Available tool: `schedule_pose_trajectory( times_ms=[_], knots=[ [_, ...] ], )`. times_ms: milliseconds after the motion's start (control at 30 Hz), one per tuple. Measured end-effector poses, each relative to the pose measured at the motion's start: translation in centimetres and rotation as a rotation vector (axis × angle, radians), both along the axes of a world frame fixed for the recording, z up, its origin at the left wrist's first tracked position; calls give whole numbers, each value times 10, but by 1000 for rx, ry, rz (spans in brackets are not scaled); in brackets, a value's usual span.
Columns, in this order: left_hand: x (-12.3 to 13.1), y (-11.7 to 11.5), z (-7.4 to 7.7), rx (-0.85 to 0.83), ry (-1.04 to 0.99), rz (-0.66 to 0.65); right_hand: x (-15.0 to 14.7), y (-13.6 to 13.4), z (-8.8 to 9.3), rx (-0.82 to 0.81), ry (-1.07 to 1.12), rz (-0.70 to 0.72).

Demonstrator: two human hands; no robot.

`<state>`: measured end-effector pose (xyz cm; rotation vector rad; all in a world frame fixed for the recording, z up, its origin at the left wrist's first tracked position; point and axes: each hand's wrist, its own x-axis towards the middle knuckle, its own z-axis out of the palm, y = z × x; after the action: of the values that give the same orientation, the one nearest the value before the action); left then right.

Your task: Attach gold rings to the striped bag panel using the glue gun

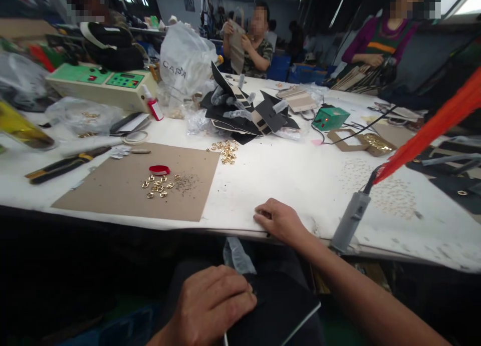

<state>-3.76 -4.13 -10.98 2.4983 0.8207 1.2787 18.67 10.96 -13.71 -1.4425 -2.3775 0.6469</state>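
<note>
While other people sit at work along its far side, the white bench (300, 181) fills most of the view, its near edge running just above the person's lap. On its left part lies a brown cardboard sheet (112, 186), flat, with a cluster of small gold buckles (158, 186) and a red ring (159, 169) on it. A second heap of gold buckles (225, 151) sits on the bare bench just beyond the sheet's far right corner. Farther back lie a pile of black bag pieces (248, 113), a white plastic bag (186, 60) and a cream machine with green panels (101, 85). A black-and-yellow pair of pliers (63, 164) lies left of the sheet.

Below the bench edge, a black bag panel (278, 311) rests on the lap. The left hand (212, 303) presses down on its left part, fingers curled and clamped against the black material. The right hand (280, 221) lies well apart from it, up on the bench edge, palm down, fingers bent and resting on the surface, holding nothing. A grey tool handle (349, 221) with an orange cord hangs just right of that hand.
</note>
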Motion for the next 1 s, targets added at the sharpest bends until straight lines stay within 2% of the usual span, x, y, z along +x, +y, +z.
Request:
schedule_pose_trajectory(
  times_ms=[133,300,467,667,800,900,1000],
  knots=[
    [-5,-18,5,16,48,36,-1,-6,13,8,-76,56],
    [-14,-38,23,64,96,64,11,-17,13,28,-114,102],
    [-18,-52,39,142,104,92,28,-28,10,28,-100,62],
    [-22,-68,47,168,155,77,37,-24,13,-25,-67,-28],
    [-22,-77,46,152,143,112,34,-42,36,-129,26,-53],
    [-19,-78,46,148,130,116,24,-82,65,-380,339,-14],
    [-17,-74,48,154,148,101,12,-125,90,-556,553,118]
  ],
)
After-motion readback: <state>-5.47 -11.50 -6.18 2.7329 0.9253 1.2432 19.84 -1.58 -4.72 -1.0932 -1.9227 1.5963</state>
